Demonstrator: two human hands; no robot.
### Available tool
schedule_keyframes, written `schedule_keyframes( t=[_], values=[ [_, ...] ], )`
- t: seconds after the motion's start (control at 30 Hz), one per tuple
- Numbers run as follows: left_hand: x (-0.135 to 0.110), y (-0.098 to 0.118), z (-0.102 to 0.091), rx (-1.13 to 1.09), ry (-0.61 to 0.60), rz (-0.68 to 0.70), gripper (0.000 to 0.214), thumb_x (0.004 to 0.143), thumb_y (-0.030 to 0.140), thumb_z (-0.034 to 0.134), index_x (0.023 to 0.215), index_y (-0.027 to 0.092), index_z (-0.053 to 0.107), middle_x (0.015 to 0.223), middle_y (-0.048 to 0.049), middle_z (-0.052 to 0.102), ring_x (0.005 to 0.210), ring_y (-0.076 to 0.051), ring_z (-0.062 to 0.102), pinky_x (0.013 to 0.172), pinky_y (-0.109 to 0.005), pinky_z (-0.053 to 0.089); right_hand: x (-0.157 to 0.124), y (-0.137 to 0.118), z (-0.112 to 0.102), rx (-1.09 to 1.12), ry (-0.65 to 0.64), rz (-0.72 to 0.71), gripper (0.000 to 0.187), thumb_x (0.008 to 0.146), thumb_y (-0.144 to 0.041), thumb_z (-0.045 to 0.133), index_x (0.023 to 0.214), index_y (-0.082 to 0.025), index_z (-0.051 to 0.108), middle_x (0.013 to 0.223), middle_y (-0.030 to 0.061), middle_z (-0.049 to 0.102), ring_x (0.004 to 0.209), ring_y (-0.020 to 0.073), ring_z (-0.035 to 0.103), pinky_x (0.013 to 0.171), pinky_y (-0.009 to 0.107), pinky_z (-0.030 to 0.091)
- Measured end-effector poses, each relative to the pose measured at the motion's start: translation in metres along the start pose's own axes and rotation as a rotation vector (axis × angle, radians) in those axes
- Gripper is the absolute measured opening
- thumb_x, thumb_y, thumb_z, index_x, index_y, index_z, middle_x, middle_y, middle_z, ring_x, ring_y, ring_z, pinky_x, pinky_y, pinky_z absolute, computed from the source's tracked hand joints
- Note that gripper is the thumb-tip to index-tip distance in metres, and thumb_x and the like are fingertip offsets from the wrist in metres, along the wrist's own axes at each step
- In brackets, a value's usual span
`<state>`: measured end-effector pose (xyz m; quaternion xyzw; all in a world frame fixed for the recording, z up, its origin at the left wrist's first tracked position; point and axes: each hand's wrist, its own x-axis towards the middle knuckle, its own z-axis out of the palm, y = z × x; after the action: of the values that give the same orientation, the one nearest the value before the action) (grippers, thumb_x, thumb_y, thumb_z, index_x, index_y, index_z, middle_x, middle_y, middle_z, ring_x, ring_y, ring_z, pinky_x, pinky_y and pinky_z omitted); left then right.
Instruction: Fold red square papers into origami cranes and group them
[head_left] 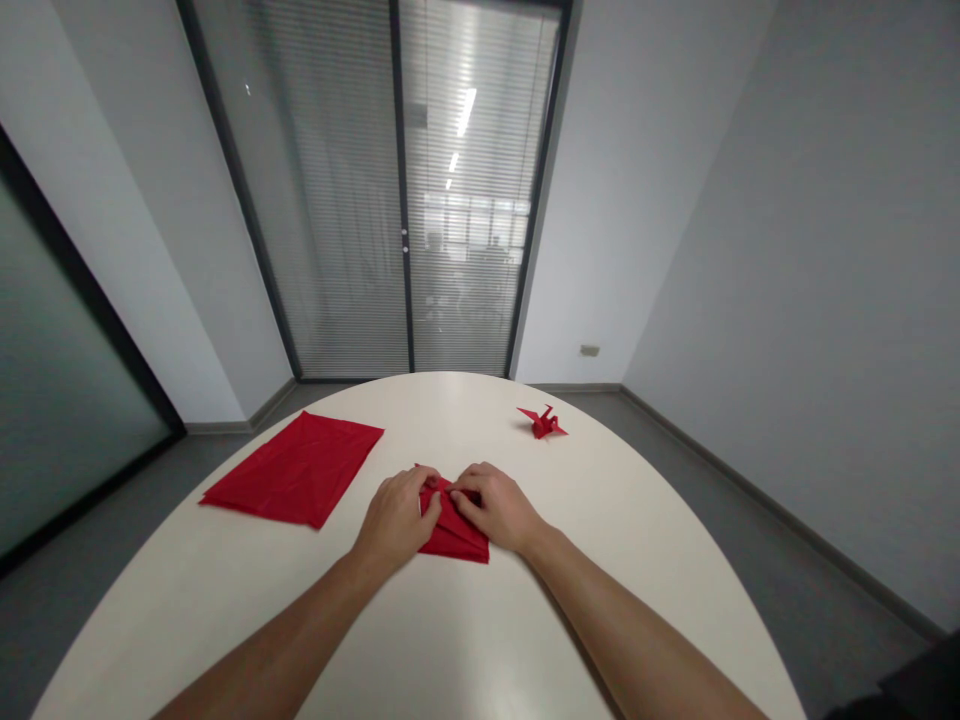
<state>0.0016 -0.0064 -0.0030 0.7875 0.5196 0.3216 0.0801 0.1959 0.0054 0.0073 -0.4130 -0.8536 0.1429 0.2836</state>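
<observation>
A partly folded piece of red paper (454, 535) lies on the white round table (450, 640) in front of me. My left hand (396, 518) rests on its left side with fingers curled down, pinching a fold. On its right side my right hand (498, 508) presses with fingers bent onto the same fold. The two hands almost meet over the paper's top middle, and most of the paper is hidden under them.
A stack of flat red paper sheets (296, 468) lies to the left on the table. A finished red paper crane (543, 422) stands further back on the right. Beyond the table's far edge are a glass door with blinds (405, 190) and grey walls.
</observation>
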Motion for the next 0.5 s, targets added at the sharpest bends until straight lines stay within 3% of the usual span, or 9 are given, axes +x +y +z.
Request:
schedule_keyframes(
  t=[0.2, 0.33, 0.5],
  values=[
    [-0.0027, -0.0031, 0.0043, 0.066, -0.018, 0.08, 0.03, 0.089, 0.018, 0.056, 0.118, 0.017, 0.062, 0.12, -0.0111, 0.069, 0.11, -0.027, 0.062, 0.099, -0.043, 0.048, 0.0005, -0.0021, -0.0014, -0.01, 0.028, 0.006, 0.036, 0.104, -0.031, 0.043, 0.091, -0.018, 0.074, 0.095, 0.0075, 0.073, 0.091, 0.0193, 0.062, 0.087, 0.034, 0.046],
    [-0.0023, -0.0062, 0.0055, 0.138, -0.033, 0.061, 0.031, 0.09, 0.021, 0.056, 0.118, 0.019, 0.068, 0.13, -0.0099, 0.068, 0.12, -0.028, 0.06, 0.107, -0.046, 0.043, -0.0005, -0.0053, -0.0027, -0.013, 0.021, -0.079, 0.025, 0.097, -0.034, 0.057, 0.112, -0.022, 0.073, 0.108, 0.0074, 0.073, 0.099, 0.0218, 0.063, 0.092, 0.036, 0.046],
    [-0.0022, -0.0033, 0.0038, 0.292, -0.013, -0.011, 0.032, 0.091, 0.022, 0.054, 0.118, 0.02, 0.071, 0.13, -0.0099, 0.069, 0.117, -0.03, 0.061, 0.105, -0.048, 0.043, -0.0005, -0.0036, -0.0006, -0.045, -0.031, -0.173, 0.036, 0.083, -0.038, 0.073, 0.117, -0.025, 0.074, 0.118, 0.0069, 0.072, 0.108, 0.0252, 0.063, 0.1, 0.04, 0.043]
  ],
)
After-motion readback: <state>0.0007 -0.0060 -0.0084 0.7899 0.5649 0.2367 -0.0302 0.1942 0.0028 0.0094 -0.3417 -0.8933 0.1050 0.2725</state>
